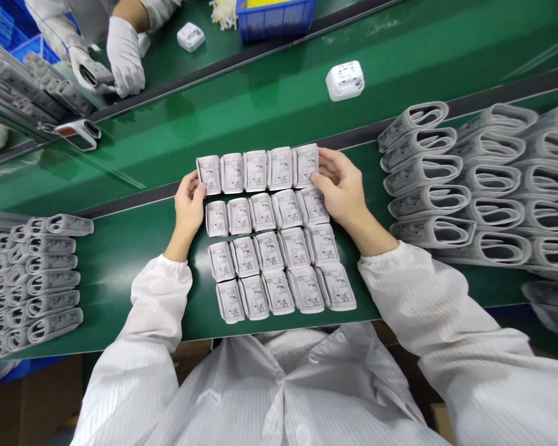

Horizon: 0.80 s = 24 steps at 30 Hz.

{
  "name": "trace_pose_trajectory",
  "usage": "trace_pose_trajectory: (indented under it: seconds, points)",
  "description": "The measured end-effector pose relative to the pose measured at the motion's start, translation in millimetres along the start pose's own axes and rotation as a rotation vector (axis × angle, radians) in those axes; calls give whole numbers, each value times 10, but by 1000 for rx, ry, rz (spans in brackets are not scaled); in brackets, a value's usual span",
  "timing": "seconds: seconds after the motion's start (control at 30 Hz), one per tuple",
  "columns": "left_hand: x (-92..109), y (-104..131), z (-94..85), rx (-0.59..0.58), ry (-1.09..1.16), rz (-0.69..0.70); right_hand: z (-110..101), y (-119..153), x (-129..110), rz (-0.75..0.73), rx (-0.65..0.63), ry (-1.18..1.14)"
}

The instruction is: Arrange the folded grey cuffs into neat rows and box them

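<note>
Folded paper leaflets with printed line drawings lie in several rows in front of me. At the far row of leaflets (255, 171), my left hand (189, 203) grips the left end, its thumb on the near side. My right hand (345, 189) closes on the same row's right end, thumb on the front edge. The leaflets between my hands stand side by side in a line. Closer to me, a second row (263, 212), a third row (270, 251) and a nearest row (279, 291) rest on the green table (134, 260).
Stacks of folded leaflets stand at the right (477, 179) and left (51, 282). A white adapter (345, 80) sits on the green belt (279, 99). Across it, a co-worker's gloved hands (125, 59) handle a leaflet near a blue bin (276, 23) and another adapter (191, 37).
</note>
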<state>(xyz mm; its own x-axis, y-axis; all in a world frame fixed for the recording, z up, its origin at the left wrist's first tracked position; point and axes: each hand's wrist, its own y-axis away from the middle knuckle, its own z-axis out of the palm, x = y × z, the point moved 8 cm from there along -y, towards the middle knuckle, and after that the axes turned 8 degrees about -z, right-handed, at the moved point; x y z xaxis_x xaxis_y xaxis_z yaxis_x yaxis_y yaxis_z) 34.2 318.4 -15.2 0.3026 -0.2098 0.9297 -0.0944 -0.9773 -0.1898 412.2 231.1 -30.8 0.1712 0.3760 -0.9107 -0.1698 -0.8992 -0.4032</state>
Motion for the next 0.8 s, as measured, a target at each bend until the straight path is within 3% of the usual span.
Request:
trace_pose_trajectory:
  seconds: [0.4,0.8]
  points:
    - [97,-34,-51,19,228,-76,-19,32,173,-36,43,-32]
    - [133,-22,-74,58,300,-120,-17,24,157,-54,62,-45]
